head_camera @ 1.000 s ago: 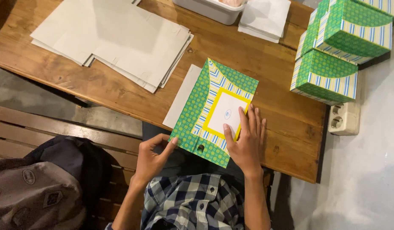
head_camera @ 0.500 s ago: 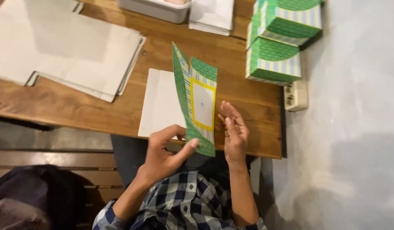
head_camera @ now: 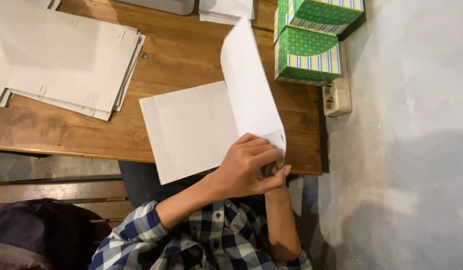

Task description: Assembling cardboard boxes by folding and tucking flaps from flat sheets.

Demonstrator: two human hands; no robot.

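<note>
Cardboard is what both hands work on: a thin white sheet (head_camera: 249, 85), smooth and matte, stands on edge over the near side of the counter (head_camera: 191, 55) and curves gently as it rises away from the person. The left hand (head_camera: 246, 172) curls over the sheet's lower corner, its grip pinching the card between thumb and bent fingers. The right hand (head_camera: 277, 172) sits just behind it, mostly hidden; only fingertips show at the same corner, touching the card, and I cannot tell how its grip stands. Just left of the lifted sheet a second flat blank (head_camera: 189, 130) lies on the wood, white, roughly square, with faint crease lines and small notches along its edges, its near edge overhanging the counter. Further left rests a loose stack (head_camera: 66, 55) of similar pale blanks, fanned slightly. At the far right stand folded boxes (head_camera: 306, 55), green with dots and striped bands, stacked against the wall. The counter is warm brown plank wood with visible grain.
</note>
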